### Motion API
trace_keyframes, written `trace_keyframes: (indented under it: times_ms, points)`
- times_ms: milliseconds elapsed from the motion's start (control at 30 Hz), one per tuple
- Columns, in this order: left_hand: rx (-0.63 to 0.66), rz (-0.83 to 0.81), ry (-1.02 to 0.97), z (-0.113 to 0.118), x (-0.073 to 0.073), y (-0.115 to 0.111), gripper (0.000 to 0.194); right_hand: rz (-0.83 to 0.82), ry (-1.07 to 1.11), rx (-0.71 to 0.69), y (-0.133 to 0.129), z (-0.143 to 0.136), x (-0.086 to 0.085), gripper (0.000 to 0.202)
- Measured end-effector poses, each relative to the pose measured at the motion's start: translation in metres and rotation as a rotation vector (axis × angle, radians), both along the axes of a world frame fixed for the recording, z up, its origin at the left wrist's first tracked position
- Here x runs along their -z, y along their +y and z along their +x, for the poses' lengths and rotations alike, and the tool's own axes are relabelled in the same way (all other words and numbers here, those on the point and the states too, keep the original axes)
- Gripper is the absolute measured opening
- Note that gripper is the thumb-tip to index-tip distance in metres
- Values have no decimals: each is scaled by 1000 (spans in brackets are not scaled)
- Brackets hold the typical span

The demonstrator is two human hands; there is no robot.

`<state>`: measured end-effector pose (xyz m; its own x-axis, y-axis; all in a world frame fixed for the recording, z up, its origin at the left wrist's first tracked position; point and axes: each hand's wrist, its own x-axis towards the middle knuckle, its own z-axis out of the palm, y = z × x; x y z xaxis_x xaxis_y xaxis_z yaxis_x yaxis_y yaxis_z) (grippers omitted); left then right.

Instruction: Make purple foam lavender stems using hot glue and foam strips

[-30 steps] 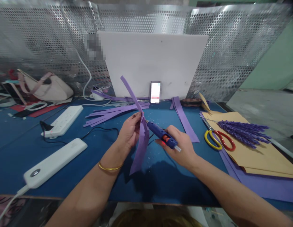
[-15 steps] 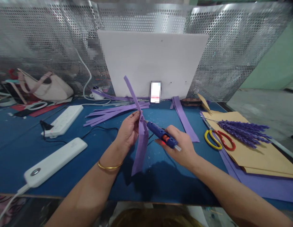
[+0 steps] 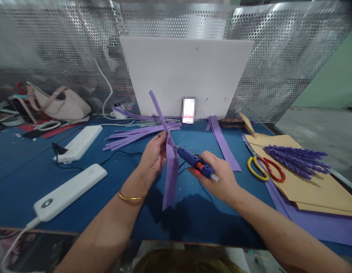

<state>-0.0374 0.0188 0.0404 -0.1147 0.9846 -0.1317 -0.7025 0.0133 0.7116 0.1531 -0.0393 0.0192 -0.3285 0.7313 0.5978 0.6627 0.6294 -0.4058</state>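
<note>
Near the middle of the head view, my left hand [image 3: 155,153] pinches a folded purple strip [image 3: 171,174]. One narrow end of the strip rises to the upper left, and a wider part hangs down over the table. My right hand [image 3: 218,172] is wrapped round a blue glue gun [image 3: 194,161] with a clear glue stick at its rear. The gun's nozzle points at the strip just right of my left fingertips; whether they touch is too small to tell.
Purple strips [image 3: 141,135] lie behind my left hand, another strip [image 3: 222,146] behind my right. Scissors [image 3: 269,168], purple flowers [image 3: 296,159] and brown paper [image 3: 320,193] are at the right. A power strip [image 3: 82,144] and white device [image 3: 70,191] are at the left. A phone [image 3: 188,110] stands behind.
The lower end of the purple strip has swung slightly right and looks narrower. The surroundings have shifted slightly right in the view. Both hands keep their holds.
</note>
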Motion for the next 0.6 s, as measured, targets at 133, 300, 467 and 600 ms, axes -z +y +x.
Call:
trace_keyframes:
  times_ms: [133, 300, 467, 600]
  points:
    - [-20, -8, -3, 0, 0, 2, 17, -1, -13, -8, 0, 1, -1, 26]
    - [-39, -14, -9, -2, 0, 3, 17, 3, -30, -10, -1, 0, -2, 27]
    - [-38, -1, -9, -4, 3, 5, 17, 5, -39, -5, -1, -1, -2, 26]
    - [-50, 8, -11, -6, 4, 7, 14, 12, -53, -9, -2, 0, -2, 27]
